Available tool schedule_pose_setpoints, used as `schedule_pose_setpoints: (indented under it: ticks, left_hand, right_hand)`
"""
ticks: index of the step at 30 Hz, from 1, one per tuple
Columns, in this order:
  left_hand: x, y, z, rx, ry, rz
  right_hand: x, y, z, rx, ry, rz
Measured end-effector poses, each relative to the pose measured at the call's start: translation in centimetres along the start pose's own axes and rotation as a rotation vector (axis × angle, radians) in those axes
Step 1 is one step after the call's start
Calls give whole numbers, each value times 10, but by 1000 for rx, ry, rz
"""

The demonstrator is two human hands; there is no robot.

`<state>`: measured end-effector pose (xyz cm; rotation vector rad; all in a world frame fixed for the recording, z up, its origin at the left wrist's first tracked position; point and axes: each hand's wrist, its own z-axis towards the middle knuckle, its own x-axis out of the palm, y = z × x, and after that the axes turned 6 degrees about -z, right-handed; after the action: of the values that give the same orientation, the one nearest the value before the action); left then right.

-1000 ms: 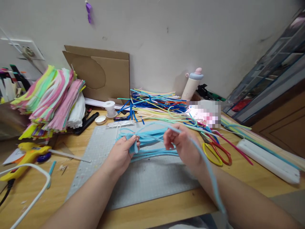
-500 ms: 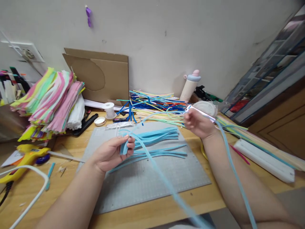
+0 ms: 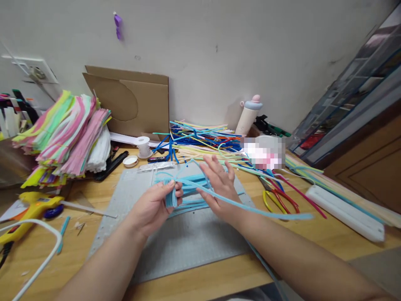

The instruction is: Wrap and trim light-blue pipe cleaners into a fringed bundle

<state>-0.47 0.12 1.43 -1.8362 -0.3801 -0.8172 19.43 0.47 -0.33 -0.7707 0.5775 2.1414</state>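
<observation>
My left hand [image 3: 158,205] is closed around a small folded bundle of light blue pipe cleaners [image 3: 171,197], thumb on top. From it a long blue pipe cleaner [image 3: 250,207] stretches right, passing across my right hand and ending over the forearm. Fingers spread, my right hand [image 3: 219,186] touches this strand around the thumb without a visible grip on it. Another thin strand rises toward its fingertips; whether they touch is unclear. Beneath the hands, more blue pipe cleaners [image 3: 189,205] lie on a grey cutting mat [image 3: 188,246], partly hidden.
Mixed pipe cleaners [image 3: 203,138] are heaped by the wall, a bottle [image 3: 248,119] behind them. Pliers [image 3: 278,198] lie right, near a white bar [image 3: 344,213]. A yellow glue gun [image 3: 31,205], a wire spool [image 3: 143,146] and colourful bundles [image 3: 69,133] are left.
My right hand has come down and left, near my left hand, its fingers spreading apart. The long strand has swung up to the right. My left hand keeps its bundle; the pliers are uncovered.
</observation>
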Motion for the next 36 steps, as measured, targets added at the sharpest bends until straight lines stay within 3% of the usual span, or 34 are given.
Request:
schedule_pose_setpoints:
  ticks: [3,6,11,16,19,25,30,36]
  left_hand:
    - [7,14,-4,-22,74,49]
    - [14,23,-8,-6,100,108]
    - [22,28,-12,126,118,194]
    - [19,30,-12,160,107,211]
    - [18,31,-12,157,83,213]
    - [19,32,-11,168,89,215]
    - [15,34,-11,195,90,245]
    - [14,35,-8,233,87,263]
  right_hand:
    - [-6,4,0,-140,-14,92]
    - [-6,5,-1,-146,-45,249]
    - [-7,10,-5,-80,-80,400]
    - [-10,24,-10,145,-87,530]
    - [-11,29,-10,213,-120,523]
    - [-12,28,-8,190,-107,427]
    - [-11,29,-7,210,-43,472]
    - [-9,29,-7,209,-66,497]
